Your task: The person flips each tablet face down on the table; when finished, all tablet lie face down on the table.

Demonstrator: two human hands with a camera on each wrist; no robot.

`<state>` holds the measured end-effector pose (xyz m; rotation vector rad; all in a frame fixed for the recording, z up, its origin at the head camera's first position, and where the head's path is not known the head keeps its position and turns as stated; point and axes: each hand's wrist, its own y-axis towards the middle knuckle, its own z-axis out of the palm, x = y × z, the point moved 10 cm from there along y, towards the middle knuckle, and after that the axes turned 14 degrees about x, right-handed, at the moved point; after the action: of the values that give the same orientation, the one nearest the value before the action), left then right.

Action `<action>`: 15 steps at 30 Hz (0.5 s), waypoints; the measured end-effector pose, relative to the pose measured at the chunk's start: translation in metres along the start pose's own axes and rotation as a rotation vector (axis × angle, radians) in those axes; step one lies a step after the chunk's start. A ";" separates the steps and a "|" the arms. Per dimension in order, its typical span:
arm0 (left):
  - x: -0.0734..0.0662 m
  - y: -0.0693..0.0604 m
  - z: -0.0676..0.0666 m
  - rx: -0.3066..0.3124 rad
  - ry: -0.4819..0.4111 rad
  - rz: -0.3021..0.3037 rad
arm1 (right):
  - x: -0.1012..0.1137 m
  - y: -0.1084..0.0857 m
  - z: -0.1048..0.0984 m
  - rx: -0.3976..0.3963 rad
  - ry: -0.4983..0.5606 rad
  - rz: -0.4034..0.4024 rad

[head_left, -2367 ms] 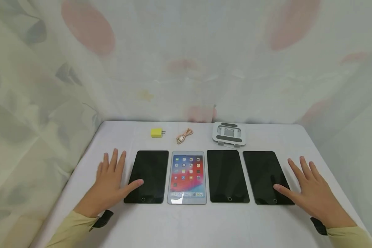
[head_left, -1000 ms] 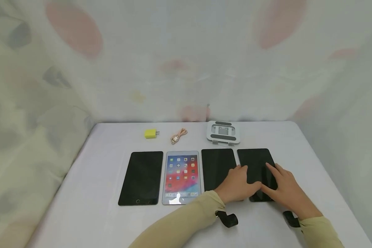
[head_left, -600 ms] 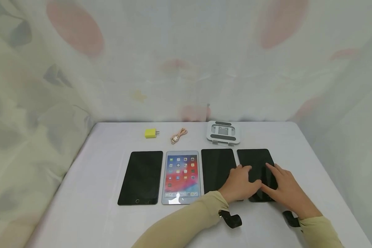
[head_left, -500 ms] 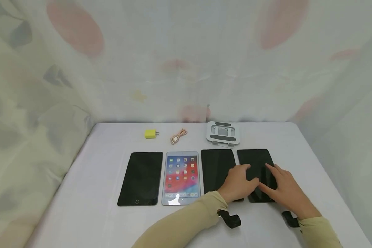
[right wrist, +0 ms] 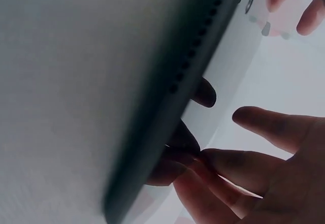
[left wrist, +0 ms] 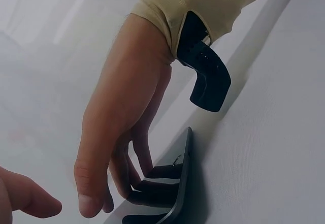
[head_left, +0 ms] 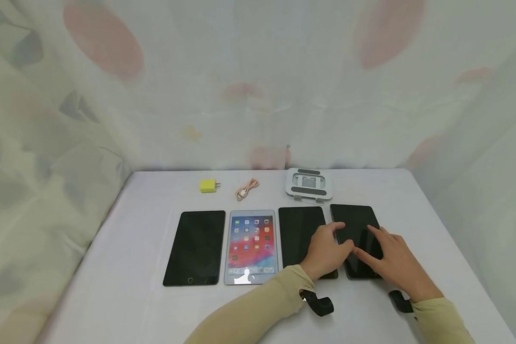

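Note:
Four tablets lie side by side. In the head view, my left hand reaches over the third tablet, its index finger extended at the left edge of the rightmost tablet. My right hand is at that tablet's right side, thumb and index finger spread over its black screen. The two thumbs nearly meet above it. Fingertips of my left hand meet a dark screen in the left wrist view. In the right wrist view, fingers of my right hand touch a tablet; some contact is hidden.
Behind the tablets are a yellow charger plug, a coiled pink cable and a grey-white stand. A lit white-framed tablet and another black tablet lie left of my left hand.
Both hands have come in from the sides to the rightmost tablet, the left crossing over the third. Most recently the rightmost tablet's top left corner has shifted slightly up and right.

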<state>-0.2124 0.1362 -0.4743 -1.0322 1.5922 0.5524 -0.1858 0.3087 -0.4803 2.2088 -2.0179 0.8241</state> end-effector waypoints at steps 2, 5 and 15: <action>-0.001 0.000 0.000 -0.004 -0.011 -0.002 | -0.001 0.000 -0.001 0.001 0.000 0.005; 0.001 -0.001 0.000 -0.008 -0.041 -0.011 | 0.000 0.001 -0.001 0.000 0.006 0.006; 0.004 -0.005 -0.005 -0.015 -0.085 -0.058 | 0.004 0.000 -0.001 0.000 0.055 0.015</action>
<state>-0.2113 0.1286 -0.4759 -1.0491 1.4812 0.5621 -0.1863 0.3059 -0.4776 2.1483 -2.0119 0.8760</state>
